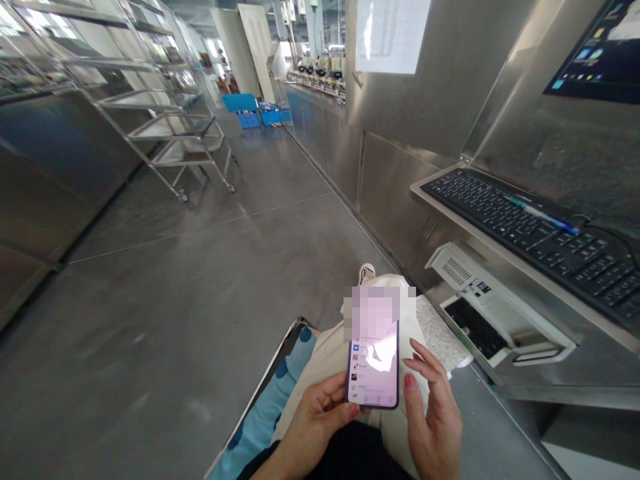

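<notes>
A smartphone (pixel 374 387) with a lit, pinkish screen showing a list with small icons is held upright above my lap. Its upper part is hidden by a pixelated patch, and a bright reflection lies across the middle of the screen. My left hand (pixel 320 417) grips the phone's lower left edge, thumb along the bottom corner. Just right of the phone, my right hand (pixel 434 407) hovers with its fingers apart, holding nothing. Beneath both are my light trousers (pixel 323 353), and one shoe (pixel 367 273) shows beyond the knee.
At right, a black keyboard (pixel 530 227) with a pen (pixel 543 215) on it sits on a metal shelf above a pale device (pixel 480 287). A monitor (pixel 600 60) is upper right. A wheeled rack (pixel 170 133) stands left; blue crates (pixel 273 115) lie farther back. A blue cushion (pixel 265 413) is beside me.
</notes>
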A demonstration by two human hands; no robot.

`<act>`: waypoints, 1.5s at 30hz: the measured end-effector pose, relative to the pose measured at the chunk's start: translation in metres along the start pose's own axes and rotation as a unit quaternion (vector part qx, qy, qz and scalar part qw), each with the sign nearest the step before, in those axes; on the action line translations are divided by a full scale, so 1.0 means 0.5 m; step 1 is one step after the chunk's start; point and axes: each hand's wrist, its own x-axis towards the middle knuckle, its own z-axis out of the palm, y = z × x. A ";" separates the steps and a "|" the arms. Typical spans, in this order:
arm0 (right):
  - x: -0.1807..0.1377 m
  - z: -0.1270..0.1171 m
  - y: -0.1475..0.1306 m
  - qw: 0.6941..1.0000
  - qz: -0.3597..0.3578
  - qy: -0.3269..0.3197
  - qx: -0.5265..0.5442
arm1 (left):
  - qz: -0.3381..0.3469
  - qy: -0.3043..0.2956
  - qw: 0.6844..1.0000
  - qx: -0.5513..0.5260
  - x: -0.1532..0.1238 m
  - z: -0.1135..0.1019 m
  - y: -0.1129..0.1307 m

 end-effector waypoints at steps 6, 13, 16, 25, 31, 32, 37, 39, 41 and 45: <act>-0.002 -0.002 0.002 1.000 0.000 -0.004 0.002 | 0.002 0.002 1.000 -0.001 0.000 -0.003 -0.007; -0.005 -0.003 -0.002 1.000 0.016 -0.008 0.000 | -0.006 0.005 1.000 -0.006 0.000 0.004 0.001; -0.005 -0.005 -0.001 1.000 0.018 -0.008 0.001 | -0.006 0.009 1.000 0.010 -0.001 0.001 0.001; -0.005 -0.003 0.002 0.999 0.029 -0.009 0.010 | -0.002 0.005 1.000 0.000 -0.002 0.002 -0.001; -0.007 -0.004 0.005 1.000 0.026 -0.010 0.013 | -0.007 0.015 1.000 0.002 -0.004 0.006 0.007; -0.007 -0.003 0.006 1.000 0.026 -0.010 0.013 | -0.007 0.015 1.000 0.001 -0.004 0.007 0.007; -0.007 -0.001 0.006 0.999 0.026 -0.009 0.016 | -0.002 0.017 1.000 -0.004 -0.005 0.001 -0.004; -0.007 -0.001 0.006 0.999 0.026 -0.009 0.020 | 0.007 0.007 1.000 -0.009 -0.005 -0.003 -0.011; -0.008 -0.001 0.005 0.999 0.026 -0.009 0.025 | 0.011 -0.002 1.000 -0.016 -0.005 -0.007 -0.015; -0.010 -0.002 0.007 0.999 0.031 -0.011 0.032 | 0.013 -0.001 1.000 -0.016 -0.004 -0.007 -0.014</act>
